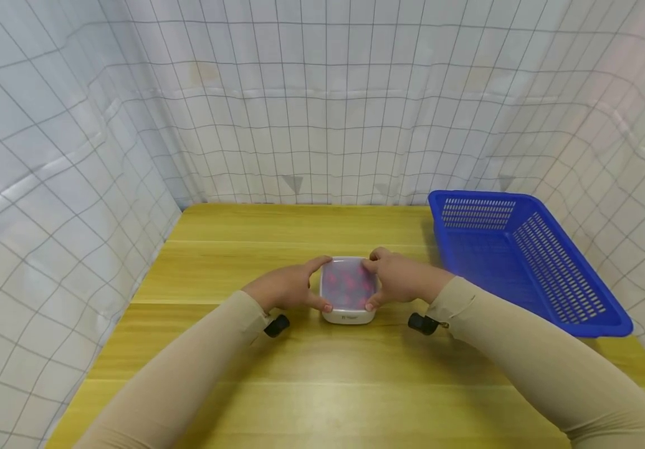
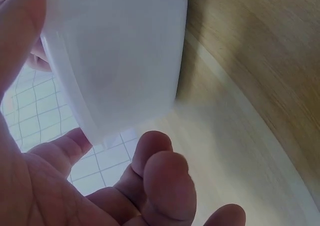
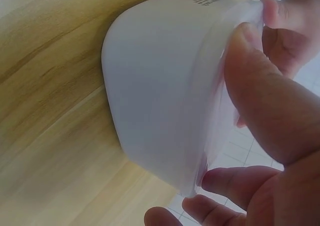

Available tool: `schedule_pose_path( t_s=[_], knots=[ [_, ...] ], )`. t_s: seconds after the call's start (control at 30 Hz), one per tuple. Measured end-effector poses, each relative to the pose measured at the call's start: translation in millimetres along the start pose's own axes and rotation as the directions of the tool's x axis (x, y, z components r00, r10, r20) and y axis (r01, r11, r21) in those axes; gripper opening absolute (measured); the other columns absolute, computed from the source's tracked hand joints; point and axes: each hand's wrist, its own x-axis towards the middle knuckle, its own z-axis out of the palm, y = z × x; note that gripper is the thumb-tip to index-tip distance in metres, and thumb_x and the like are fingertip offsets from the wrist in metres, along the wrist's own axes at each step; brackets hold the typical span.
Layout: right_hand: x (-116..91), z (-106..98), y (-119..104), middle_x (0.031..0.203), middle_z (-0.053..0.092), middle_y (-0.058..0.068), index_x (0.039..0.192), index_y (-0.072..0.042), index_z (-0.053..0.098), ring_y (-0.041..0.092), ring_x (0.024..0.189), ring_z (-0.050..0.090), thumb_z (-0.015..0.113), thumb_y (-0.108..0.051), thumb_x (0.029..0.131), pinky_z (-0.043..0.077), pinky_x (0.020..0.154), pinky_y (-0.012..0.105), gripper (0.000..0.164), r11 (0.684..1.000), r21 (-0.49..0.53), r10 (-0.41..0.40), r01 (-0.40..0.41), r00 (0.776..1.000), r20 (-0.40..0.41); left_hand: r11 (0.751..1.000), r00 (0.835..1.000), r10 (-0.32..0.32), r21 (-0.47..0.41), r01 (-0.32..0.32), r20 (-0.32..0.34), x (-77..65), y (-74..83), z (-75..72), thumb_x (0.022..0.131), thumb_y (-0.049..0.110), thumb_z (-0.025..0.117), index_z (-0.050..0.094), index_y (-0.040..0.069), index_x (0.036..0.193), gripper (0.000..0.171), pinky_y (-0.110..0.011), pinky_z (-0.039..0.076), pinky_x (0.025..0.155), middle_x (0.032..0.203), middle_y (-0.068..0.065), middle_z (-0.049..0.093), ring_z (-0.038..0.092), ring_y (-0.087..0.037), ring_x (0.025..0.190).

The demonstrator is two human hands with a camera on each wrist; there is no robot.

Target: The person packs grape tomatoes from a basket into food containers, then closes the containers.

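Observation:
A small white square food container (image 1: 348, 318) stands on the wooden table, its translucent lid (image 1: 349, 280) showing a pink-red pattern. My left hand (image 1: 288, 287) grips the lid's left edge, thumb near the front corner and index finger at the back one. On the opposite side my right hand (image 1: 403, 278) holds the right edge, thumb in front and index finger behind. The right wrist view has the thumb (image 3: 250, 60) pressed along the lid's rim. In the left wrist view the other fingers (image 2: 170, 186) hang off the container's pale side wall (image 2: 125, 60).
A blue plastic basket (image 1: 490, 262) with slotted walls stands on the table at the right, beyond my right forearm. White grid-patterned curtains (image 1: 322, 125) enclose the table (image 1: 322, 386) at the back and both sides. A black wrist device sits under each wrist.

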Motion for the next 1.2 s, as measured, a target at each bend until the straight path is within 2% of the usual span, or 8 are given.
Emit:
schedule_pose_path(
  t_s=[0.33,0.57,0.93,1.07,1.2],
  knots=[
    [-3,0,0,0.159,0.042,0.022,0.163,-0.004,0.037,0.034,0.131,0.059,0.082,-0.058,0.086,0.050,0.113,0.048,0.104,0.999,0.030,0.018,-0.018,1.000,0.016,1.000,1.000,0.018,0.022,-0.018,0.011,-2.3,1.5,-0.6,0.081,0.065,0.082,0.017,0.037,0.169,0.113,-0.055,0.043,0.118,0.161,-0.015,0.049,0.051,-0.036,0.146],
    [-1,0,2,0.157,0.045,0.023,0.162,-0.001,0.038,0.034,0.130,0.060,0.082,-0.057,0.086,0.050,0.113,0.048,0.104,1.000,0.012,-0.003,0.003,1.000,0.006,0.998,1.000,0.016,0.062,-0.017,0.016,-0.4,2.7,-1.1,0.082,0.069,0.080,0.017,0.036,0.170,0.113,-0.056,0.043,0.118,0.163,-0.014,0.048,0.050,-0.036,0.147],
    [-6,0,5,0.160,0.043,0.024,0.162,-0.001,0.037,0.034,0.132,0.060,0.081,-0.055,0.088,0.050,0.113,0.049,0.102,0.999,0.028,-0.016,0.016,1.000,0.008,0.997,0.999,0.034,0.062,-0.035,0.011,1.3,2.8,0.0,0.083,0.069,0.079,0.016,0.035,0.170,0.113,-0.056,0.042,0.119,0.163,-0.013,0.047,0.050,-0.036,0.147],
    [-7,1,8,0.163,0.038,0.025,0.162,-0.004,0.040,0.039,0.137,0.057,0.079,-0.054,0.091,0.049,0.114,0.053,0.096,0.997,0.077,-0.002,0.002,1.000,-0.002,0.997,0.998,0.061,0.042,-0.060,-0.033,2.3,1.4,1.9,0.086,0.069,0.076,0.023,0.029,0.169,0.106,-0.053,0.048,0.113,0.156,-0.011,0.055,0.058,-0.031,0.137],
    [-10,-1,13,0.164,0.035,0.029,0.158,-0.003,0.047,0.046,0.143,0.050,0.073,-0.049,0.098,0.046,0.116,0.058,0.080,0.991,0.132,0.019,-0.009,0.997,-0.071,0.995,0.983,0.091,0.040,-0.086,-0.156,2.8,0.5,2.1,0.093,0.065,0.070,0.038,0.018,0.164,0.091,-0.050,0.055,0.102,0.144,-0.012,0.062,0.064,-0.027,0.123]
  ],
)
